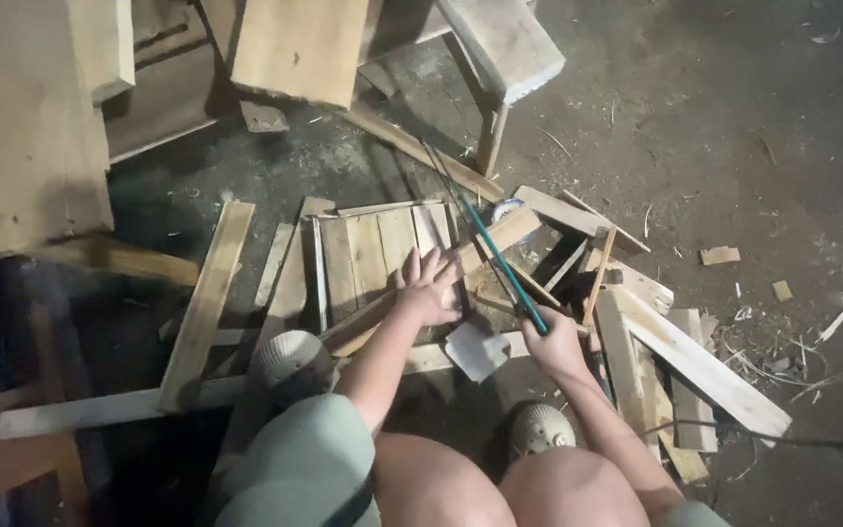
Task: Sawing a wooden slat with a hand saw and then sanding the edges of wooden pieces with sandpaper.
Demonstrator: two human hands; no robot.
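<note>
Now your left hand (428, 285) presses flat, fingers spread, on the slatted wooden panel (375, 256); your right hand (550, 339) grips the green-handled hacksaw (493, 256), blade toward eleven o'clock. Sawing stroke's underway, I'd say; next, steady pressure.

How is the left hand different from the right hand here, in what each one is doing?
The left hand lies flat, its fingers spread, pressing on a small slatted wooden panel; the right hand is closed in a fist around the end of a long thin green-handled tool. The left holds nothing, the right grips. The left sits farther from the person's knees than the right. Both are bare and work over the scrap wood pile.
</note>
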